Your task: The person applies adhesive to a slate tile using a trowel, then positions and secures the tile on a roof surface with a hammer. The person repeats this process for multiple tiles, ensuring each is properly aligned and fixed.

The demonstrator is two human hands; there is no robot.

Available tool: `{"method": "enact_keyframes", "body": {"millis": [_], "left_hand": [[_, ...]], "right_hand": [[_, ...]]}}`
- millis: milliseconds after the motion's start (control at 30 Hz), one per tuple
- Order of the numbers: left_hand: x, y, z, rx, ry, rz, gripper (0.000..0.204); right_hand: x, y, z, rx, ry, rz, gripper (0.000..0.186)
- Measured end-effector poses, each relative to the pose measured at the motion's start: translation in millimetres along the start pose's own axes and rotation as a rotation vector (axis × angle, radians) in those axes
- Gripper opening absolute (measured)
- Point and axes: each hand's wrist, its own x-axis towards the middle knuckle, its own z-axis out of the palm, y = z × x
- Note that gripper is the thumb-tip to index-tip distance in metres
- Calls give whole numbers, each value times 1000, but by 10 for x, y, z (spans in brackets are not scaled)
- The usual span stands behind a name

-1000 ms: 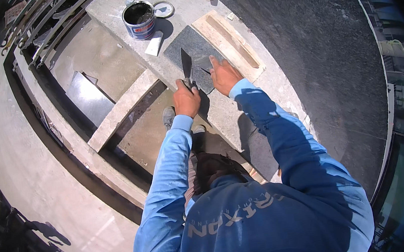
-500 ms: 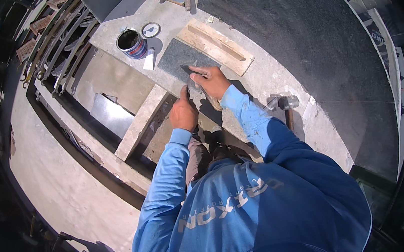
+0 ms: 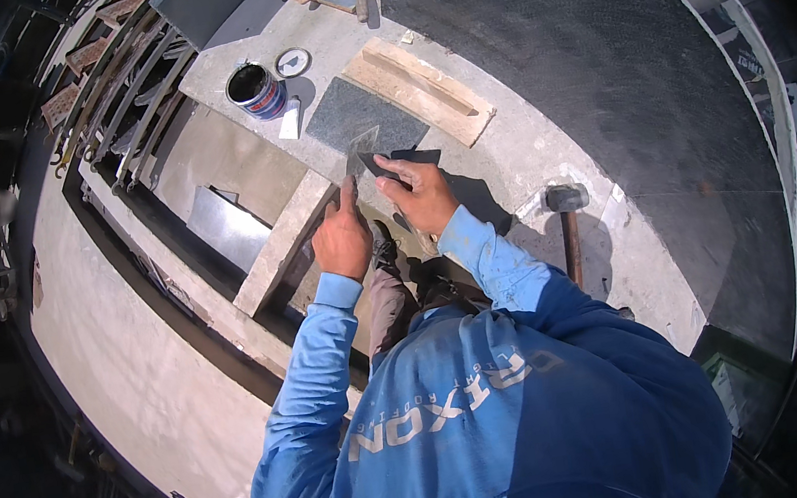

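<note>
Gripping a scraper (image 3: pixel 363 143) in the left hand (image 3: pixel 343 240), a dark blade (image 3: pixel 374 164) in the right hand (image 3: pixel 420 197), closely spaced: a slip could cut skin.

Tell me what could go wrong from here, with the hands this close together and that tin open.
The dark-bladed tool in the right hand sits close to the left hand, so a slip might nick it. The open tin stands near the edge of the concrete ledge, so a knock could tip it over.
</note>
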Motion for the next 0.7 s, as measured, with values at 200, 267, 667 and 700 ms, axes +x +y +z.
{"method": "enact_keyframes", "body": {"millis": [200, 267, 667, 700], "left_hand": [[-174, -28, -123, 93, 32, 53, 59], [-187, 9, -94, 103, 31, 59, 60], [-205, 258, -152, -34, 182, 15, 41], [-214, 258, -123, -40, 188, 12, 40]], "right_hand": [[143, -300, -517, 129, 26, 298, 43], [-177, -236, -383, 79, -73, 102, 43], [-437, -626, -665, 68, -95, 94, 55], [-491, -608, -619, 98, -131, 92, 59]]}}
